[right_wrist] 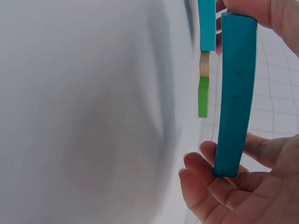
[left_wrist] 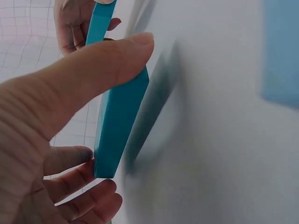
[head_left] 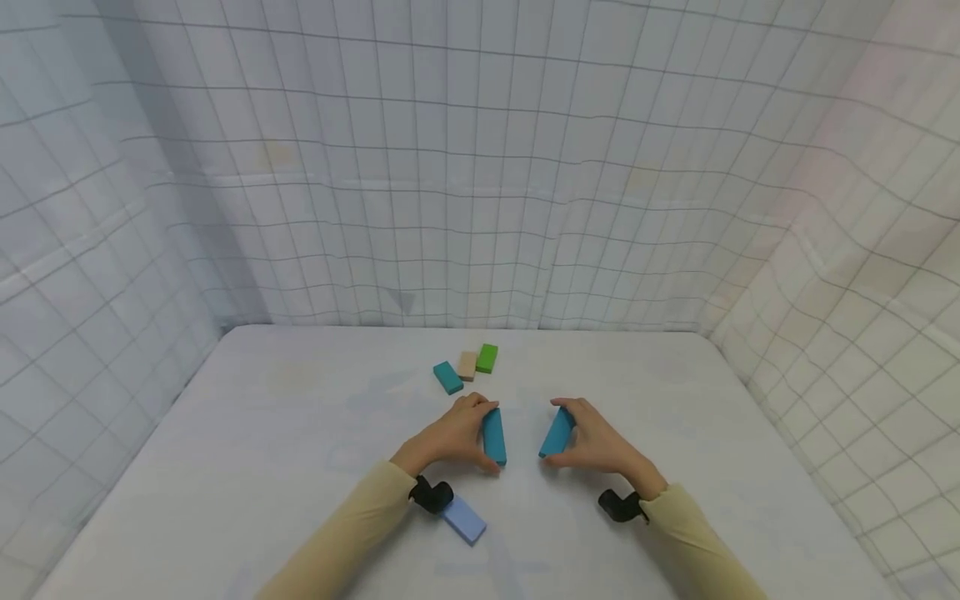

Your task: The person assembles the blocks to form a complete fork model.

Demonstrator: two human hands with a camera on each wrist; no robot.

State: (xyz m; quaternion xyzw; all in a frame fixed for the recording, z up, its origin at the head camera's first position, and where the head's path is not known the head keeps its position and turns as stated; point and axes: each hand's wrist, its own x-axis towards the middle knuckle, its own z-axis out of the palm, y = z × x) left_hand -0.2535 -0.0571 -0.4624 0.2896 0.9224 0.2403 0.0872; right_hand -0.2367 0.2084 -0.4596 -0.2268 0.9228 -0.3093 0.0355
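With thumb and fingertips, my left hand [head_left: 452, 435] pinches a teal rectangular block [head_left: 493, 437] by its two ends. A second teal block [head_left: 557, 432] is gripped the same way by my right hand [head_left: 600, 443]. The two blocks face each other across a gap, tilted differently, their far ends wider apart. In the left wrist view, the held block's shadow lies beside it on the white table. The right wrist view shows the right block's long face, with small dark marks, between thumb above and fingers below.
Beyond the left hand lie a smaller teal block [head_left: 448, 377], a beige block [head_left: 467, 366] and a green block [head_left: 487, 358], close together on the white table [head_left: 285, 450]. A light blue block [head_left: 465, 521] lies by the left wrist. Gridded white curtains [head_left: 480, 167] surround the table's back and sides.
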